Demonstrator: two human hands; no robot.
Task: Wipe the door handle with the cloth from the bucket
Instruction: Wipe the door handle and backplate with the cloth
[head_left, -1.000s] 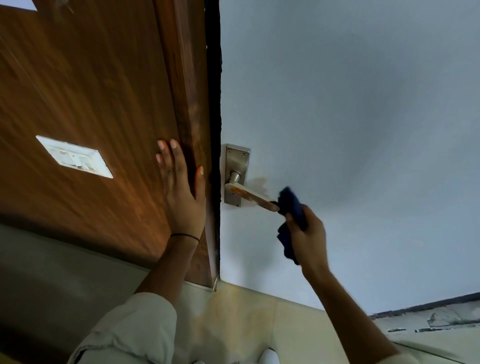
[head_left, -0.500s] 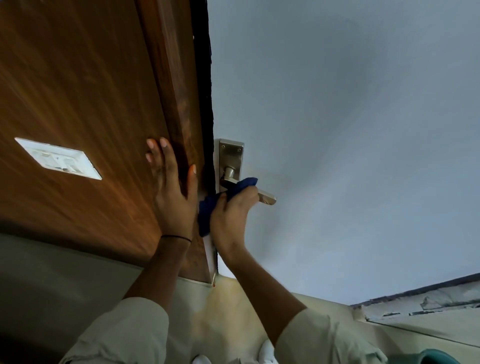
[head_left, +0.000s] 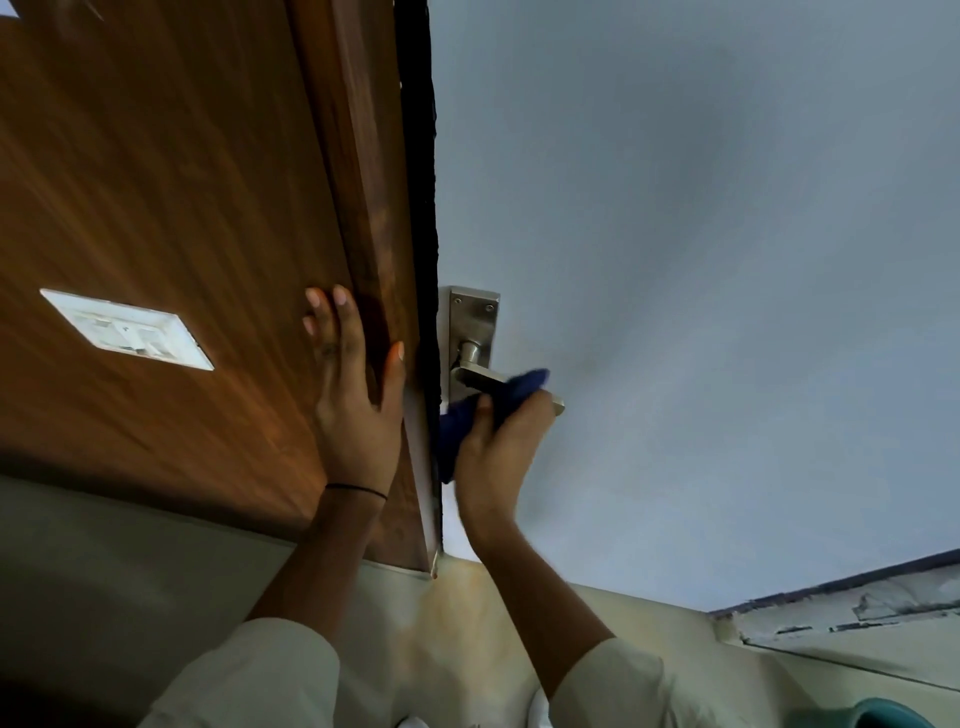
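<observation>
Wiping lever door handle (head_left: 470, 375) with blue cloth (head_left: 511, 391), right hand (head_left: 501, 447) clenching cloth around lever for full contact. Bracing left hand (head_left: 358, 395), fingers spread flat, against wooden door edge (head_left: 363, 234) beside handle, probably steadying door.

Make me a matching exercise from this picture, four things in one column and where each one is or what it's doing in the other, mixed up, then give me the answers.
1. dark blue cloth
2. left hand
3. white rectangular switch plate
4. teal bucket rim

A. bottom right corner
B. flat on the brown wooden panel
C. wrapped round the silver metal door handle
D. set into the wood, far left

Pairs: 1-C, 2-B, 3-D, 4-A
</observation>
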